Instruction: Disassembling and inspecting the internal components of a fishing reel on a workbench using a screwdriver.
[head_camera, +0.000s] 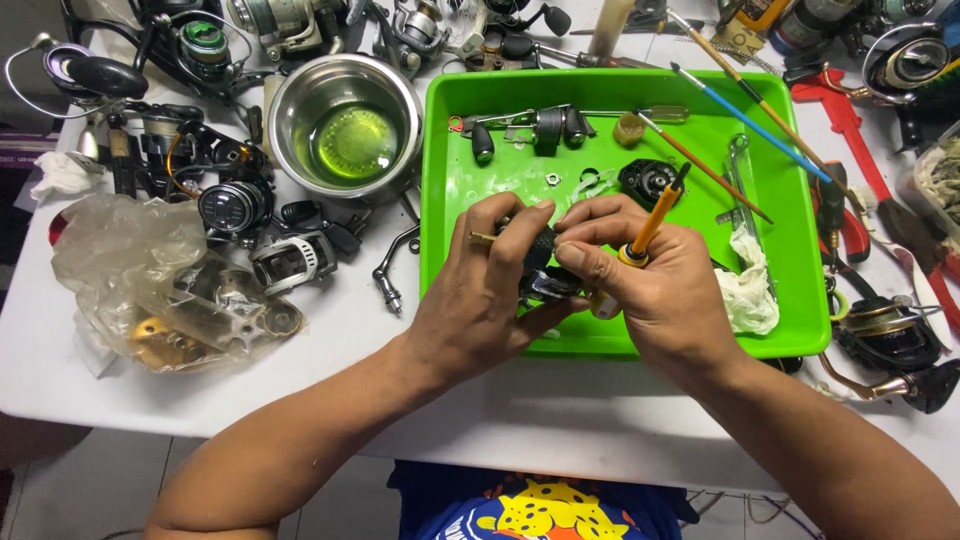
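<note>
Over the front of a green plastic tray (440, 200), my left hand (480, 290) grips a small black fishing-reel part (540, 262) from the left. My right hand (650, 285) touches the same part with its fingertips and also holds a thin orange-handled tool (652, 222) that points up and away. Inside the tray lie a black reel handle piece (545, 128), a round black part (645, 180), small rings and a crumpled white tissue (748, 290).
A steel bowl (345, 125) with green liquid stands left of the tray. Several fishing reels and parts crowd the table's left and back. A plastic bag (150, 280) of parts lies at the left. Brushes (750, 120) cross the tray's right side; red pliers (850, 130) lie beyond.
</note>
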